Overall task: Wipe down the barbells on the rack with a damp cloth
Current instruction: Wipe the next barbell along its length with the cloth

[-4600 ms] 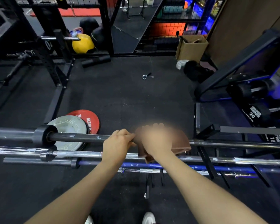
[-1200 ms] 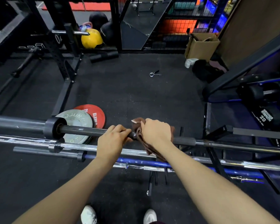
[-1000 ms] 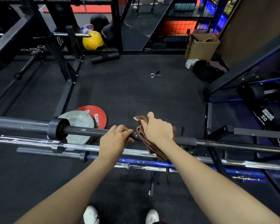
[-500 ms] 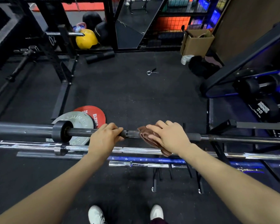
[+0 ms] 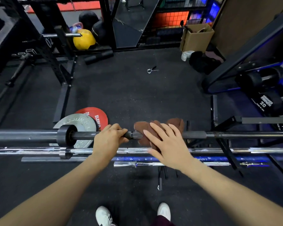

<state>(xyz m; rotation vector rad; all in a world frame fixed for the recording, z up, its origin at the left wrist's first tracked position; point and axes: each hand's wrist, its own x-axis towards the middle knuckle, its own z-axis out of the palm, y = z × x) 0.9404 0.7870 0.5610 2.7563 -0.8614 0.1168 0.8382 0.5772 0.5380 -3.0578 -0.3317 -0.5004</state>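
Flattened since the earlier frame, right hand (image 5: 168, 147) fingers press brown cloth (image 5: 147, 129) on dark steel barbell (image 5: 83, 135); left hand (image 5: 107, 141) grips barbell.

We are finding bare floor (image 5: 129, 95) lying open beyond the top barbell (image 5: 235, 134); below it, the chrome barbell (image 5: 39, 150) is crowding close.
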